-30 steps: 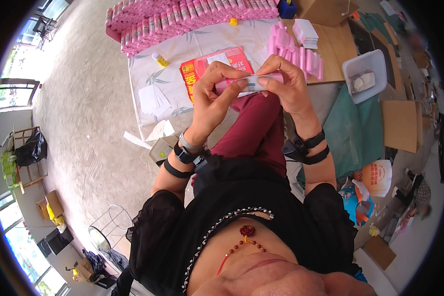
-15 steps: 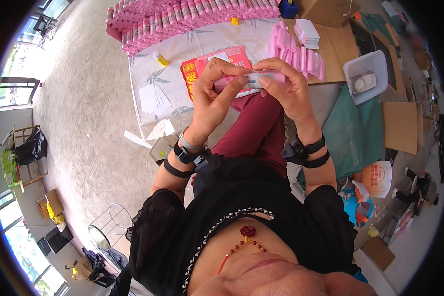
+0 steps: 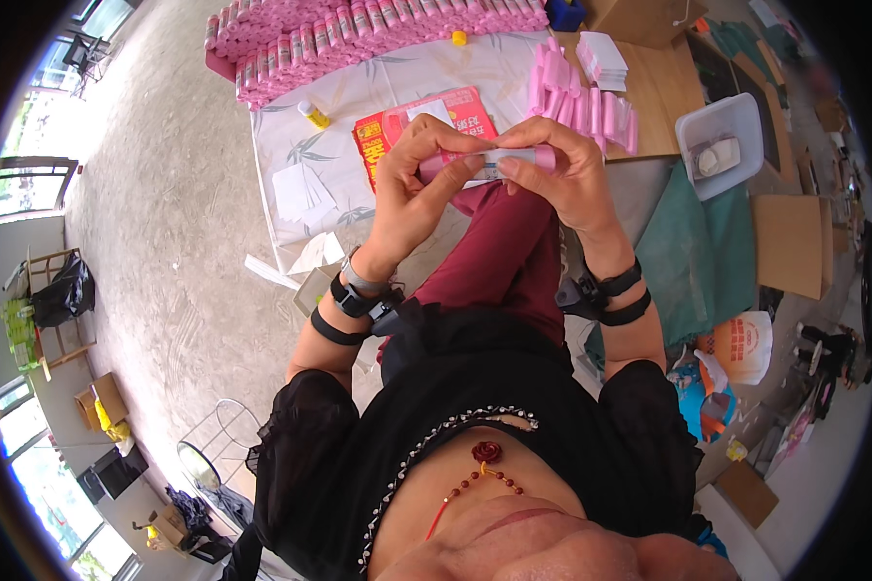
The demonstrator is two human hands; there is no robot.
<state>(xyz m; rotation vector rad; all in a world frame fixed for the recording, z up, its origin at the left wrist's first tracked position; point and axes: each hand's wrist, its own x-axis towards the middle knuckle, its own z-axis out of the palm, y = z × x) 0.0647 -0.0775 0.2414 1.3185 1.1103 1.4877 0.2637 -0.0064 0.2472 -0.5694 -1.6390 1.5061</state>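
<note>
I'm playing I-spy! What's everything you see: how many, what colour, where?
Held roll: one, pink, between the hands
Stacked rolls: many, pink, top
Loose rolls: several, pink, table's right
Tablecloth: one, white patterned, below stack
Small bottle: one, white and yellow, cloth's left
Cap: one, yellow, near stack
Paper slips: several, white, cloth's left
Card stack: one, white, beside loose rolls
Packet: one, red and yellow, beyond hands
Tub: one, whitish, right
Sheet: one, green, below tub
Bag: one, black, far left
Edge clutter: too small to count
Left hand: one, bare, roll's left
Right hand: one, bare, roll's right
</note>
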